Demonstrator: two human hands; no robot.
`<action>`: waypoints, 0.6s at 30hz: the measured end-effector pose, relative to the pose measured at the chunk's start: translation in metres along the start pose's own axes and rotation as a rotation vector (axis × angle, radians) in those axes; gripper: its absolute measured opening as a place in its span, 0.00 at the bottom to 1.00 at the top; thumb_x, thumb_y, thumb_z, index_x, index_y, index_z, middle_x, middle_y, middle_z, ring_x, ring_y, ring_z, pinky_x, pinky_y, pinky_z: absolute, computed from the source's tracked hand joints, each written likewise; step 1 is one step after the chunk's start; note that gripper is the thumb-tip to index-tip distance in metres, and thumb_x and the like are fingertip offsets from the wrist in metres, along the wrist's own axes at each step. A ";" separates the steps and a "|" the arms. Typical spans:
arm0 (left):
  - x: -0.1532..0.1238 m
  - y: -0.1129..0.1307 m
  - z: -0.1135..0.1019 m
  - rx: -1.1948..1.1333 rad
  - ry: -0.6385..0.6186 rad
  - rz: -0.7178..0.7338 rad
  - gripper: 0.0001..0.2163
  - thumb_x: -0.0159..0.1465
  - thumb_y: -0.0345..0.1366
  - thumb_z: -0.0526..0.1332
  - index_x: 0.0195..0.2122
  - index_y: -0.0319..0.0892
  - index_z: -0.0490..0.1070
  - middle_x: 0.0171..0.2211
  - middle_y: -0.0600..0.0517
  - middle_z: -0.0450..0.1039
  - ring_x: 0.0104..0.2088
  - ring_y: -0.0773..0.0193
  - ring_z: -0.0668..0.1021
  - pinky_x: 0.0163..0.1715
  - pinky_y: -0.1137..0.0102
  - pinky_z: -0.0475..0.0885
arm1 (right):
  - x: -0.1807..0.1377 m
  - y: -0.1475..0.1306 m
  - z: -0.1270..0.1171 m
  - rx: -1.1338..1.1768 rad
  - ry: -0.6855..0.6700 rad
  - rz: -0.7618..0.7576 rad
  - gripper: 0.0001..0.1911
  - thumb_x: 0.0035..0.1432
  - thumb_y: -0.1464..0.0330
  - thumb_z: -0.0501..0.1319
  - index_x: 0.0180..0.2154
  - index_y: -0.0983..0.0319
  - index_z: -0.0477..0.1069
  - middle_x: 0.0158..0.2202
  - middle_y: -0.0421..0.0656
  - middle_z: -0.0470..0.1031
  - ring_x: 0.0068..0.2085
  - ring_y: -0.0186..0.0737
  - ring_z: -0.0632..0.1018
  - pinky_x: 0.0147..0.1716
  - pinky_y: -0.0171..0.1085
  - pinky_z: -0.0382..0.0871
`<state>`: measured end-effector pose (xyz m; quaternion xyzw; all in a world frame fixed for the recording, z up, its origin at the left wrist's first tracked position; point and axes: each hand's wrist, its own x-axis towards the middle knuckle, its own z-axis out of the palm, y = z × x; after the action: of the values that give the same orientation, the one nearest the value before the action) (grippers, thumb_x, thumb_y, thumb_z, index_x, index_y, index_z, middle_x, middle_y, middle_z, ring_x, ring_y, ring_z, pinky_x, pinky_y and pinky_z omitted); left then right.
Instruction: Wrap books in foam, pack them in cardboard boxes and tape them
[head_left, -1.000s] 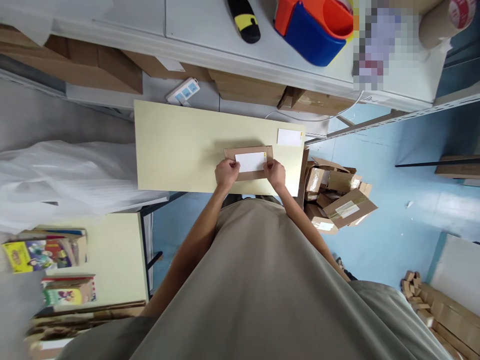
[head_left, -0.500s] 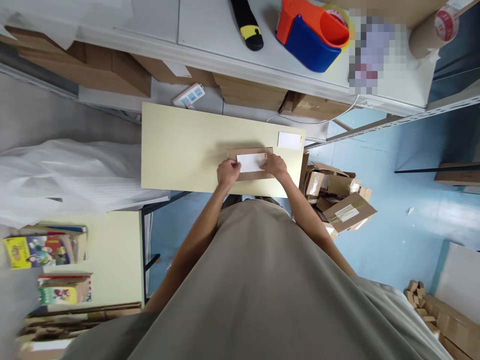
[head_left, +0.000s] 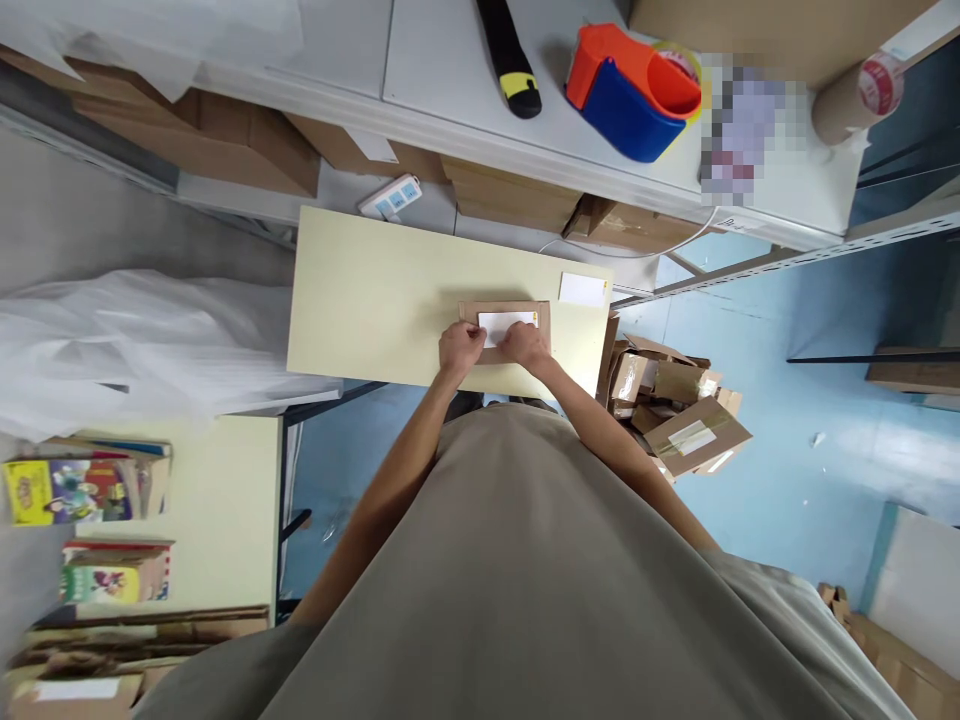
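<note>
A flat brown cardboard parcel [head_left: 543, 315] lies on the pale yellow tabletop, close to its near edge. On the parcel's upper face is a white label [head_left: 495, 324] with a small yellow mark at its right end. My left hand [head_left: 460, 348] is closed, with thumb and forefinger pinched at the label's left edge. Curled, the fingers of my right hand [head_left: 526, 346] rest against the label's lower middle and cover part of it. Whether they grip anything there is hidden. A second white label [head_left: 583, 289] lies on the tabletop near the right end.
Above the table [head_left: 360, 290], a grey shelf [head_left: 465, 90] bears a black-and-yellow cutter [head_left: 517, 85], an orange-and-blue tape dispenser [head_left: 634, 95] and a tape roll [head_left: 862, 95]. Cardboard boxes [head_left: 682, 400] are heaped at right. White plastic sheeting [head_left: 150, 340] and books [head_left: 90, 485] are at left.
My right hand has slid left from the label's right end to its lower middle. My left hand stays at the label's left edge. The camera view has shifted slightly.
</note>
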<state>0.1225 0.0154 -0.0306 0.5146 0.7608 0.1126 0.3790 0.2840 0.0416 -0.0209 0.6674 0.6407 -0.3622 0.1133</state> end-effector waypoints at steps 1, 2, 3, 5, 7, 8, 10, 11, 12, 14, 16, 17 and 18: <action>0.000 0.000 0.000 0.001 0.000 0.006 0.11 0.72 0.41 0.65 0.42 0.46 0.88 0.49 0.43 0.90 0.53 0.47 0.87 0.56 0.60 0.78 | 0.004 -0.003 -0.003 -0.002 -0.001 -0.005 0.12 0.70 0.65 0.70 0.50 0.66 0.86 0.52 0.61 0.87 0.56 0.60 0.86 0.56 0.46 0.79; 0.000 0.000 0.000 0.001 0.000 0.013 0.11 0.72 0.41 0.65 0.42 0.46 0.89 0.48 0.43 0.90 0.52 0.47 0.87 0.56 0.61 0.78 | 0.008 -0.006 -0.006 -0.002 0.004 -0.009 0.14 0.71 0.63 0.70 0.50 0.66 0.86 0.52 0.61 0.87 0.56 0.60 0.86 0.56 0.46 0.79; -0.001 0.000 0.000 0.002 0.000 0.021 0.11 0.72 0.41 0.65 0.42 0.46 0.89 0.47 0.43 0.90 0.52 0.47 0.87 0.56 0.61 0.78 | 0.012 -0.009 -0.009 -0.004 0.020 -0.012 0.15 0.73 0.61 0.69 0.49 0.66 0.87 0.52 0.61 0.88 0.57 0.60 0.86 0.56 0.45 0.79; -0.001 0.001 0.000 0.010 0.009 0.035 0.11 0.73 0.41 0.65 0.42 0.46 0.89 0.46 0.43 0.90 0.51 0.47 0.87 0.56 0.60 0.79 | 0.018 -0.016 -0.013 -0.013 0.073 -0.017 0.17 0.76 0.59 0.66 0.48 0.65 0.87 0.52 0.61 0.88 0.57 0.60 0.86 0.57 0.45 0.78; -0.002 0.001 0.000 0.035 0.018 0.041 0.11 0.73 0.40 0.65 0.42 0.45 0.89 0.46 0.42 0.90 0.51 0.45 0.88 0.56 0.58 0.79 | 0.020 -0.021 -0.014 -0.029 0.128 -0.016 0.21 0.79 0.57 0.62 0.46 0.65 0.88 0.52 0.61 0.88 0.57 0.60 0.86 0.59 0.46 0.77; -0.001 0.001 0.000 0.050 0.018 0.045 0.12 0.73 0.40 0.65 0.42 0.45 0.89 0.46 0.42 0.89 0.51 0.44 0.88 0.57 0.57 0.79 | 0.020 -0.023 -0.014 -0.038 0.144 -0.016 0.22 0.80 0.57 0.60 0.46 0.66 0.88 0.52 0.62 0.88 0.57 0.60 0.86 0.59 0.47 0.77; 0.001 0.000 -0.001 0.080 0.007 0.056 0.12 0.73 0.40 0.65 0.42 0.44 0.89 0.46 0.41 0.89 0.52 0.42 0.88 0.57 0.56 0.79 | 0.016 -0.023 -0.012 -0.054 0.125 -0.018 0.22 0.80 0.57 0.61 0.46 0.65 0.88 0.53 0.62 0.87 0.57 0.61 0.86 0.59 0.48 0.78; 0.002 -0.002 -0.002 0.089 -0.003 0.064 0.12 0.73 0.40 0.65 0.42 0.44 0.89 0.46 0.40 0.89 0.52 0.42 0.88 0.57 0.56 0.79 | 0.014 -0.022 -0.010 -0.059 0.097 -0.025 0.20 0.79 0.58 0.63 0.47 0.65 0.88 0.53 0.61 0.88 0.57 0.61 0.86 0.59 0.48 0.78; 0.003 -0.003 -0.003 0.093 -0.014 0.071 0.12 0.72 0.39 0.65 0.42 0.44 0.89 0.47 0.41 0.89 0.52 0.42 0.88 0.57 0.56 0.79 | 0.011 -0.020 -0.009 -0.063 0.065 -0.041 0.17 0.77 0.59 0.66 0.48 0.64 0.87 0.54 0.59 0.88 0.57 0.60 0.86 0.59 0.48 0.79; 0.005 -0.006 -0.005 0.093 -0.040 0.084 0.11 0.71 0.38 0.65 0.42 0.45 0.90 0.48 0.41 0.90 0.52 0.43 0.88 0.56 0.57 0.79 | 0.007 -0.016 -0.007 -0.065 0.015 -0.084 0.14 0.73 0.60 0.71 0.51 0.62 0.86 0.55 0.56 0.88 0.58 0.59 0.86 0.59 0.47 0.79; 0.005 -0.009 -0.007 0.103 -0.055 0.098 0.11 0.71 0.38 0.65 0.43 0.46 0.90 0.48 0.42 0.90 0.52 0.44 0.88 0.56 0.58 0.79 | 0.007 -0.014 -0.006 -0.067 0.010 -0.107 0.14 0.71 0.60 0.72 0.52 0.62 0.86 0.54 0.56 0.88 0.59 0.60 0.86 0.60 0.47 0.79; 0.005 -0.010 -0.007 0.116 -0.057 0.103 0.11 0.71 0.38 0.65 0.42 0.46 0.90 0.48 0.42 0.89 0.52 0.44 0.88 0.56 0.58 0.79 | 0.009 -0.015 -0.006 -0.069 0.019 -0.101 0.15 0.72 0.59 0.71 0.51 0.63 0.86 0.54 0.57 0.88 0.59 0.61 0.86 0.61 0.48 0.79; 0.004 -0.010 -0.007 0.131 -0.057 0.107 0.11 0.71 0.38 0.65 0.42 0.46 0.90 0.48 0.41 0.89 0.52 0.44 0.88 0.56 0.57 0.79 | 0.012 -0.017 -0.006 -0.070 0.030 -0.084 0.17 0.73 0.57 0.70 0.51 0.64 0.86 0.54 0.59 0.87 0.59 0.62 0.86 0.61 0.49 0.78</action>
<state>0.1100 0.0157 -0.0333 0.5814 0.7268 0.0678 0.3595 0.2689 0.0570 -0.0186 0.6411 0.6820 -0.3338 0.1117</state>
